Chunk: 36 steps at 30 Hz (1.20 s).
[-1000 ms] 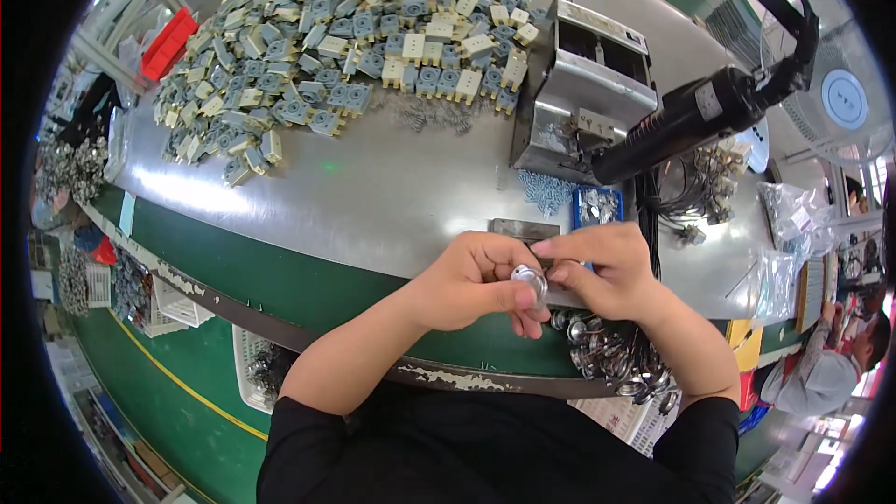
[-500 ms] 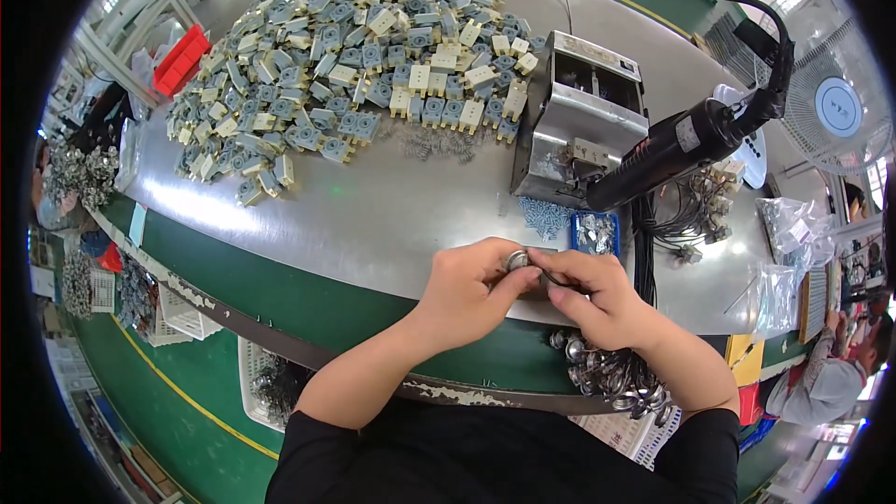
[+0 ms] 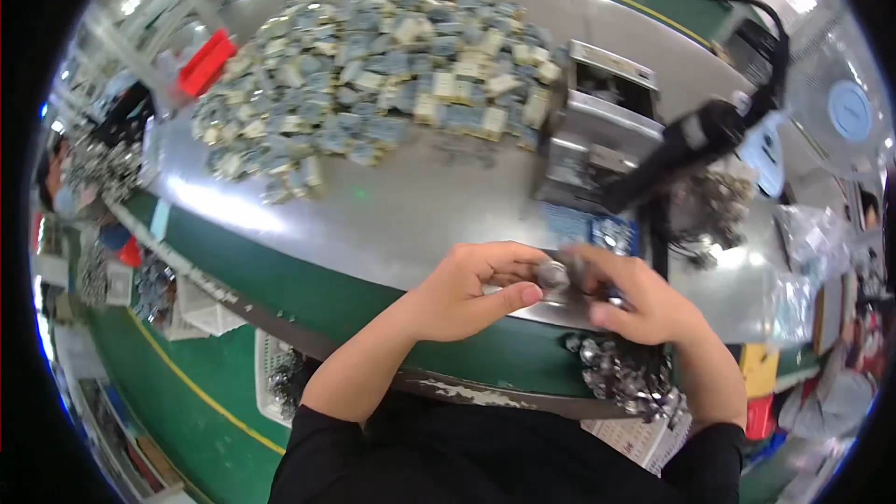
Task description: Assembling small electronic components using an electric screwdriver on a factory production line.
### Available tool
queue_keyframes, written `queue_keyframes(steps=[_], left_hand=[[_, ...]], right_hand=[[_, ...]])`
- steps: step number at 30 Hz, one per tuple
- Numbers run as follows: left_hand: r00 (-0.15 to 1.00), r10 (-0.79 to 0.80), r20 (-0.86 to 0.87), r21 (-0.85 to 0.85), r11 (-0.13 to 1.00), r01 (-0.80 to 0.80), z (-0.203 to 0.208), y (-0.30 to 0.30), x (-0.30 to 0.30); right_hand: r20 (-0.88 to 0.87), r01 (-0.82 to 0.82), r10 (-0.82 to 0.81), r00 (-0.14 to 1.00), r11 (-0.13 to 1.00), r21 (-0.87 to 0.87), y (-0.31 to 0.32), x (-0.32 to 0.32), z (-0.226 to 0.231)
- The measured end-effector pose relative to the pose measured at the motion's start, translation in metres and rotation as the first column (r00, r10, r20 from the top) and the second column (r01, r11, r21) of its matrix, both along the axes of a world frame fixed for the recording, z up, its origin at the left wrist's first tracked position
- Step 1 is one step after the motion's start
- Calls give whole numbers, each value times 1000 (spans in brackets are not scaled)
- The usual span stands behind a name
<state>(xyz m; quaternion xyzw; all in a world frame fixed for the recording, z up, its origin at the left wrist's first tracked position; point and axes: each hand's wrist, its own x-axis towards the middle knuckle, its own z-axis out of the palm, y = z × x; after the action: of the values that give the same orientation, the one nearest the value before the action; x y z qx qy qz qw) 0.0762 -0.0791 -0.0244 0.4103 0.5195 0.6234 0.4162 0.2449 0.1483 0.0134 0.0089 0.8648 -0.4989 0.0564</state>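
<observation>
A small round metal part [image 3: 553, 273] shows at the fingertips of my left hand [image 3: 467, 291], whose fingers curl around its side with the thumb below. My right hand [image 3: 644, 299] is just to the right of it, its fingers smeared by motion. Something small and dark shows between the right thumb and fingers, too blurred to name. Below my right hand, a bunch of shiny round metal parts [image 3: 621, 373] with dark cables lies at the table's front edge. A blue tray [image 3: 635, 238] of small metal pieces sits beyond my hands.
Grey and cream blocks [image 3: 373, 65] form a large heap on the metal tabletop [image 3: 411, 205]. At the right stand a metal fixture [image 3: 597, 140] and a black cylindrical tool [image 3: 677, 154] with a thick cable. Further right lie bundled cables [image 3: 709, 215] and clear plastic bags [image 3: 793, 303].
My hands have moved apart from their joint grip, the right one shifting right in a blur. The round metal part is more exposed at my left fingertips. The whole view has shifted slightly.
</observation>
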Motion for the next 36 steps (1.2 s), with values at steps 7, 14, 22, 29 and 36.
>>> queue_keyframes(steps=[7, 14, 22, 29, 36], left_hand=[[-3, 351, -936, 168, 441, -881, -12, -86, -104], [-110, 194, -975, 167, 312, -935, -46, -137, -142], [182, 451, -874, -54, 282, -958, -56, -139, -106], [500, 614, 611, -160, 715, -681, -57, -140, -85], [685, 323, 653, -68, 926, -372, -20, -83, -63]], right_hand=[[0, 155, -193, 981, 790, 594, 16, 21, -7], [-21, 122, -144, 989, 742, 659, 18, 14, -18], [26, 43, -81, 996, 743, 668, 26, 15, -30], [-47, 210, -219, 975, 818, 536, 20, 11, -30], [-18, 110, -120, 993, 821, 561, 26, 17, -30]])
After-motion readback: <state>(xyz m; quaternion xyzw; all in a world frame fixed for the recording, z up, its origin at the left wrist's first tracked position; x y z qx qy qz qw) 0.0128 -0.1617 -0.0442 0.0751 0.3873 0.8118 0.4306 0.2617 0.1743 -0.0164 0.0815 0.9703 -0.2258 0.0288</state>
